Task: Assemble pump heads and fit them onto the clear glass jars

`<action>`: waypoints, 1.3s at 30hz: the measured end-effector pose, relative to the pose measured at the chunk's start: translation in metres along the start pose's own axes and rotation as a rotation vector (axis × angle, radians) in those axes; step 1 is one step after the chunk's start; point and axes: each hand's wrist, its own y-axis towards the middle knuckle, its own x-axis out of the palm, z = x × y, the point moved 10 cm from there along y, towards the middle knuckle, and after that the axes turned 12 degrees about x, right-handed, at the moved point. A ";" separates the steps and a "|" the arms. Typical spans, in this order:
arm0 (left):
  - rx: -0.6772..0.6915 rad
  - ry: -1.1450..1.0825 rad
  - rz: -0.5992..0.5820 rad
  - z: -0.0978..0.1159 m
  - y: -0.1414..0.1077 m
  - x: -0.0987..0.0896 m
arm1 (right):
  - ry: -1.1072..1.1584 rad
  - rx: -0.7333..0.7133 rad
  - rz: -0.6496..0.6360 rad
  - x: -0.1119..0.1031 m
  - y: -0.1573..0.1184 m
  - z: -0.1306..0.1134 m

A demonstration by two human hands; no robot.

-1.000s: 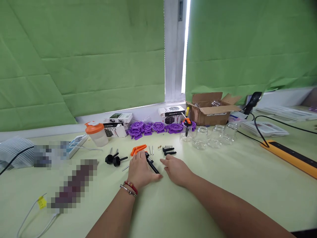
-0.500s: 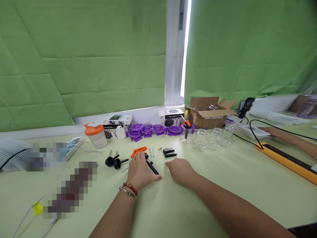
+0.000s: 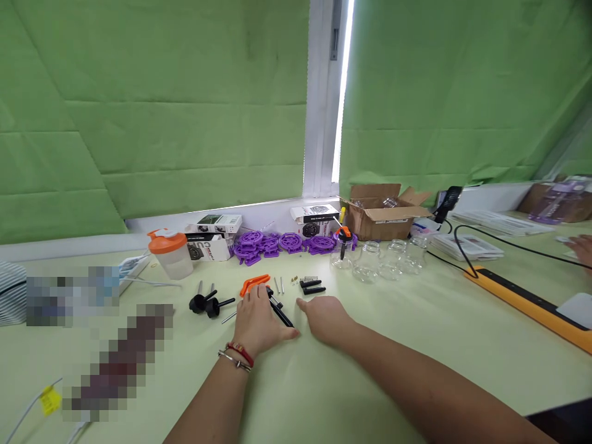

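Observation:
My left hand (image 3: 259,320) rests on the table with its fingers and thumb spread around black rod-shaped parts (image 3: 282,313), which it partly covers. An orange V-shaped handle (image 3: 254,282) lies just past its fingertips. To its left are two black funnel-like parts (image 3: 213,307) with metal pins. My right hand (image 3: 328,317) is closed apart from the index finger, whose tip is low over the table; anything under it is too small to make out. Beyond this hand lie black plastic pieces (image 3: 314,290), springs (image 3: 309,279), tiny brass bits (image 3: 294,280) and thin metal pins (image 3: 279,285).
Purple ring-shaped parts (image 3: 291,242), printed boxes (image 3: 210,246) and an open cardboard box (image 3: 383,228) stand along the wall. Glass jars (image 3: 367,265) are at centre right, an orange-lidded cup (image 3: 176,262) at left. An orange power strip (image 3: 531,305) and another person's hand (image 3: 580,246) are at right.
My right index fingertip has shifted a little left, towards the black rods. My left hand stays about where it was. The other person's hand has drawn away to the right.

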 end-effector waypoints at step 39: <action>-0.185 -0.014 -0.030 -0.025 -0.004 0.009 | 1.088 0.099 -0.238 0.023 0.008 0.056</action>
